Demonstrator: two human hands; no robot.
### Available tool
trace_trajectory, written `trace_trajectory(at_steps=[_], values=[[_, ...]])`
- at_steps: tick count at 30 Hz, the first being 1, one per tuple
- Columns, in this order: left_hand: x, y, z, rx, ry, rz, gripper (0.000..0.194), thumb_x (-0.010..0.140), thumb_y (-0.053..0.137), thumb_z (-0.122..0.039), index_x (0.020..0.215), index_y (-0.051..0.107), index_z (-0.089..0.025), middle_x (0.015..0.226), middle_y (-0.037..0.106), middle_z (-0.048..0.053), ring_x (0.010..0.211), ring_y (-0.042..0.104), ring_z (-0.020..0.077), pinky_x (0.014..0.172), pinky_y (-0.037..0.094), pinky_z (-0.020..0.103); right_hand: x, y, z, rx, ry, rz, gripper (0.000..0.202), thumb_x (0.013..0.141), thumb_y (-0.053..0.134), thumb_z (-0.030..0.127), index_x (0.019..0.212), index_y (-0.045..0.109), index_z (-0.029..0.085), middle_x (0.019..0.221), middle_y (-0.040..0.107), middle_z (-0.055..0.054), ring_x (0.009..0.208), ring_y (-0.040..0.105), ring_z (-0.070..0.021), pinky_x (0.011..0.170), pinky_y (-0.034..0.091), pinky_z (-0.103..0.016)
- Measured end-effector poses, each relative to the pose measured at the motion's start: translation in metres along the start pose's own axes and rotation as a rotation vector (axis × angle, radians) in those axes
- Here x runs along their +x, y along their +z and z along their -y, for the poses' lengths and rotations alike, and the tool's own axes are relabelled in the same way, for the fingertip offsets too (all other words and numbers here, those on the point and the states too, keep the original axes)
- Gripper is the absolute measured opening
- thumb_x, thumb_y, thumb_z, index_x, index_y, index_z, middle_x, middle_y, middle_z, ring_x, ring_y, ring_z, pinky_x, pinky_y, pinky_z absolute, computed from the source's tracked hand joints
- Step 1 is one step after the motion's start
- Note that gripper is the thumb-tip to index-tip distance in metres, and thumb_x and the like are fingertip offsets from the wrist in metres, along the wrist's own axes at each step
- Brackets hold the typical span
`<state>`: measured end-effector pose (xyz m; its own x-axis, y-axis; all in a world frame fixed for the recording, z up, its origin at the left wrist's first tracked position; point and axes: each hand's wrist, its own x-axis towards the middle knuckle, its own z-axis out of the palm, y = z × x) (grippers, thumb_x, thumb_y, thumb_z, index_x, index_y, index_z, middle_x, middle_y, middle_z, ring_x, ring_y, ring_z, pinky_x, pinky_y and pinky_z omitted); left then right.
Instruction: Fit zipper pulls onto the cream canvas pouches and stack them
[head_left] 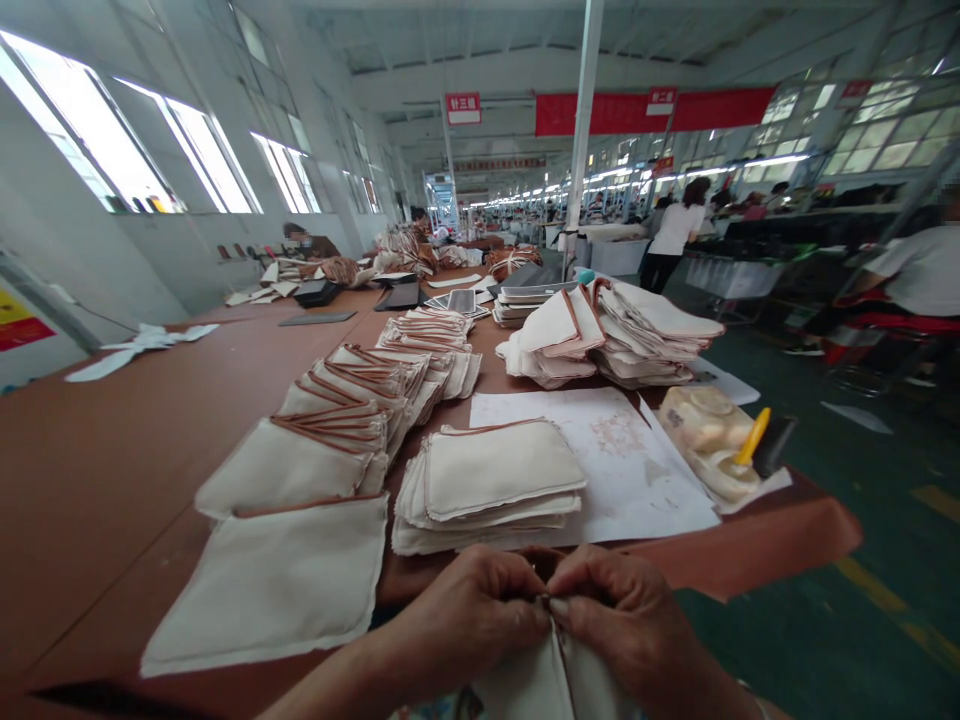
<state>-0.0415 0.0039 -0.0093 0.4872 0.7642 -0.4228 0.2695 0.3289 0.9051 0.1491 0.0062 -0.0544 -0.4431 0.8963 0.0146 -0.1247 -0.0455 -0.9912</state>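
My left hand [487,605] and my right hand [619,610] meet at the near table edge, thumbs and fingertips pinched close together. Between them they grip a cream fabric piece with a brown edge [529,680], which hangs down towards my lap. Its lower part runs out of the picture. Just beyond my hands lies a short stack of cream fabric pieces [499,465] with brown-trimmed edges. To the left, a long overlapping row of similar pieces [330,440] stretches away, the nearest one [277,580] lying flat.
White paper [600,430] with brown smudges lies under the stack. At right stand a translucent plastic container [697,420] and a yellow-handled brush [754,437]. Taller fabric piles [652,335] sit behind. A pole [583,130] rises beyond the table [112,500]. People work further off.
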Motion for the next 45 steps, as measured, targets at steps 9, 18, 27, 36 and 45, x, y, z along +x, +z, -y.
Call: trace_trajectory(at_steps=[9, 18, 27, 36, 45], values=[[0.003, 0.003, 0.011, -0.400, -0.082, -0.010, 0.043, 0.068, 0.077, -0.050, 0.066, 0.065, -0.009, 0.055, 0.048, -0.002, 0.048, 0.031, 0.0069, 0.048, 0.020, 0.023, -0.004, -0.011, -0.004, -0.200, -0.373, 0.177, 0.007, 0.089, 0.065, 0.023, 0.086, 0.070, 0.019, 0.074, 0.063, -0.003, 0.070, 0.057, -0.0159, 0.070, 0.048, -0.027], [0.005, 0.001, 0.013, -0.375, -0.147, 0.052, 0.050, 0.056, 0.086, -0.054, 0.066, 0.063, -0.010, 0.055, 0.049, -0.004, 0.045, 0.032, 0.0053, 0.046, 0.018, 0.022, -0.001, -0.015, -0.006, -0.359, -0.540, 0.201, 0.008, 0.090, 0.061, 0.020, 0.087, 0.068, 0.021, 0.069, 0.060, -0.001, 0.060, 0.054, -0.0127, 0.057, 0.041, -0.023], [0.000, -0.007, 0.008, 0.020, -0.076, 0.148, 0.038, 0.074, 0.074, -0.049, 0.073, 0.069, -0.011, 0.055, 0.041, -0.006, 0.048, 0.026, 0.0063, 0.044, 0.016, 0.023, -0.010, -0.017, -0.005, -0.247, -0.388, 0.213, 0.022, 0.084, 0.070, 0.035, 0.074, 0.059, 0.019, 0.067, 0.058, 0.001, 0.060, 0.049, -0.0123, 0.059, 0.038, -0.024], [-0.005, -0.001, 0.005, 0.124, 0.044, -0.034, 0.015, 0.077, 0.059, -0.026, 0.072, 0.063, -0.012, 0.059, 0.044, -0.004, 0.052, 0.029, 0.0078, 0.046, 0.020, 0.022, -0.003, -0.022, 0.022, -0.237, 0.037, 0.322, 0.041, 0.091, 0.059, 0.049, 0.071, 0.056, 0.014, 0.067, 0.044, 0.003, 0.061, 0.035, -0.0103, 0.052, 0.027, -0.021], [-0.005, 0.001, -0.011, -0.074, 0.195, 0.005, 0.038, 0.079, 0.066, -0.049, 0.072, 0.058, -0.012, 0.059, 0.040, -0.004, 0.054, 0.027, 0.0079, 0.049, 0.019, 0.022, -0.008, -0.032, 0.009, 0.166, 0.135, 0.258, 0.035, 0.087, 0.067, 0.047, 0.080, 0.059, 0.013, 0.071, 0.043, 0.002, 0.059, 0.032, -0.0083, 0.050, 0.024, -0.020]])
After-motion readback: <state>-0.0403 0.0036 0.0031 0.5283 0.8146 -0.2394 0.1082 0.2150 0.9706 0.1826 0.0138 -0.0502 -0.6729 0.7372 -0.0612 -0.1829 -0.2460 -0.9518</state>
